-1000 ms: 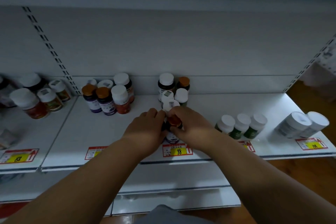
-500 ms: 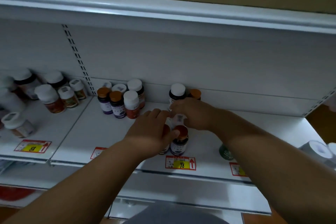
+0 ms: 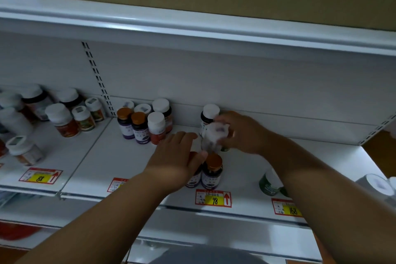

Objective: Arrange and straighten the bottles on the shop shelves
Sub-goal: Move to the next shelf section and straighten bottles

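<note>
My right hand [image 3: 242,133] grips a blurred white-capped bottle [image 3: 213,136], lifted and tilted above the shelf [image 3: 120,156]. Behind it stands a dark bottle with a white cap [image 3: 209,113]. My left hand [image 3: 175,161] lies over an orange-capped purple bottle [image 3: 194,176], fingers curled round its top. Right beside it stands a second orange-capped purple bottle [image 3: 212,171], free of both hands. Both stand just behind the 98 price tag [image 3: 213,198].
A cluster of orange- and white-capped bottles [image 3: 143,123] stands at the back left. More bottles [image 3: 62,118] fill the neighbouring shelf bay on the left. A green bottle [image 3: 269,182] and large white tubs [image 3: 374,184] sit on the right. An upper shelf edge [image 3: 192,28] hangs overhead.
My right hand has lifted the white-capped bottle up from the group. The left hand stays on the front orange-capped bottle. The view has shifted slightly closer.
</note>
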{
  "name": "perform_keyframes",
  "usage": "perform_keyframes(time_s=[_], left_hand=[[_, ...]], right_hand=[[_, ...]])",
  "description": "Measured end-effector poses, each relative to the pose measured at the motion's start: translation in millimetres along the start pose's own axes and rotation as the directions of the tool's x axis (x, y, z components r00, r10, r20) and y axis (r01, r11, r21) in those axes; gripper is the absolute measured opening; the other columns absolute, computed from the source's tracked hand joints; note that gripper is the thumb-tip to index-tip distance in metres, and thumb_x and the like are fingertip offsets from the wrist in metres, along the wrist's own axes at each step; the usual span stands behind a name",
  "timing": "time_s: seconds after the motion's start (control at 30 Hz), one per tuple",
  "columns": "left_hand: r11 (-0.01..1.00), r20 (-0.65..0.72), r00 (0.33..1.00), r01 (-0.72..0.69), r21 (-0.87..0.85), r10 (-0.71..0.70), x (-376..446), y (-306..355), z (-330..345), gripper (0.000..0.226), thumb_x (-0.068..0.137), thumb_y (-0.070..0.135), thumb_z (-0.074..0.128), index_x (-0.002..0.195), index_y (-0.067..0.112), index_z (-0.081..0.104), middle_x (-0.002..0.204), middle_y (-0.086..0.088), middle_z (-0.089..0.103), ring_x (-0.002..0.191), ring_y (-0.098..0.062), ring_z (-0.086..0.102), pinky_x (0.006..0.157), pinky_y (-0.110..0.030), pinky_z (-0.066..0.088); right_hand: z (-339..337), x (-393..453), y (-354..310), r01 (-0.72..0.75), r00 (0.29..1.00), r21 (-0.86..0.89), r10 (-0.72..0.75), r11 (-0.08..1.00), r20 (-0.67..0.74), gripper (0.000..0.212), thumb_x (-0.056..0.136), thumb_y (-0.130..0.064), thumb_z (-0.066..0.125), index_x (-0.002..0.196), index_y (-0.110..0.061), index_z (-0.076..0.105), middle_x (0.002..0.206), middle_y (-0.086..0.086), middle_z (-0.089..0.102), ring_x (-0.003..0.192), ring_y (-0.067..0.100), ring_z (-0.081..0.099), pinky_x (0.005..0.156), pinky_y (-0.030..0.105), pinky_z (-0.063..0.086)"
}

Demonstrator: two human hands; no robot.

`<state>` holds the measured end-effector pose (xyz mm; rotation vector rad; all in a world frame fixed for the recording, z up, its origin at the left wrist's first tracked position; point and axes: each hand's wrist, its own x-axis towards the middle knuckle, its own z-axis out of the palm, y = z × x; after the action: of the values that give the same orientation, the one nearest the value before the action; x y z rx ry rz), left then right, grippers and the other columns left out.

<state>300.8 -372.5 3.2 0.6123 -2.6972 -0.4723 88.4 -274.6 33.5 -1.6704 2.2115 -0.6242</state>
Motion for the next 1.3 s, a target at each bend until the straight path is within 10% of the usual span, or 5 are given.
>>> perform_keyframes(time_s=[0.23,0.43,0.53,0.93,1.3], left_hand=[[0.966,-0.056,0.998,-0.011,-0.259,-0.004,13.8,30.2,-17.4,0.075,0.084,0.074,0.032,0.140,0.024,0.037,0.133,0.006,0.047,0.119,-0.013,0.043,0.096,-0.029,0.034],[0.946,-0.033,0.992,-0.125,-0.299,0.120,-0.6,56.3,-6.9,0.079,0.078,0.076,0.037,0.136,0.022,0.043,0.124,0.003,0.052,0.110,-0.013,0.046,0.090,-0.032,0.039],[0.943,-0.002,0.985,-0.165,-0.290,0.172,-5.0,74.6,1.4,0.079,0.079,0.081,0.031,0.137,0.028,0.039,0.127,0.006,0.050,0.114,-0.012,0.044,0.085,-0.026,0.034],[0.893,0.013,0.964,-0.242,-0.379,0.266,-8.1,159.0,27.7,0.076,0.081,0.076,0.031,0.133,0.022,0.044,0.124,0.001,0.054,0.108,-0.014,0.050,0.085,-0.035,0.045],[0.735,0.039,0.963,0.228,-0.639,-0.266,-105.4,133.5,1.4,0.055,0.084,0.068,0.038,0.121,0.030,0.053,0.109,0.015,0.062,0.098,0.002,0.057,0.079,-0.018,0.046]], right_hand=[[-23.8,-43.6,-38.4,-0.133,0.932,0.714,0.332,0.687,-0.146,0.046,0.071,-0.056,0.063,0.087,-0.013,0.062,0.088,0.001,0.070,0.083,0.018,0.068,0.069,0.032,0.056],[-18.1,-95.4,-52.8,0.037,0.892,0.970,0.431,0.240,-0.140,0.018,0.080,-0.027,0.066,0.086,-0.011,0.069,0.090,0.012,0.069,0.090,0.029,0.066,0.078,0.044,0.056],[-28.1,-122.3,-50.5,0.118,0.858,0.993,0.504,-0.004,-0.100,0.053,0.074,-0.020,0.057,0.122,0.003,0.055,0.110,0.023,0.056,0.108,0.041,0.057,0.095,0.055,0.048],[-42.8,-175.7,-11.2,0.130,0.856,0.992,0.505,-0.008,-0.108,0.069,0.053,-0.041,0.091,0.107,-0.010,0.060,0.099,0.019,0.067,0.086,0.035,0.068,0.070,0.046,0.054],[14.5,-148.4,-63.8,-0.164,0.953,0.981,0.241,-0.101,0.184,0.061,0.067,-0.037,0.079,0.115,-0.010,0.054,0.091,0.022,0.066,0.072,0.030,0.070,0.057,0.041,0.055]])
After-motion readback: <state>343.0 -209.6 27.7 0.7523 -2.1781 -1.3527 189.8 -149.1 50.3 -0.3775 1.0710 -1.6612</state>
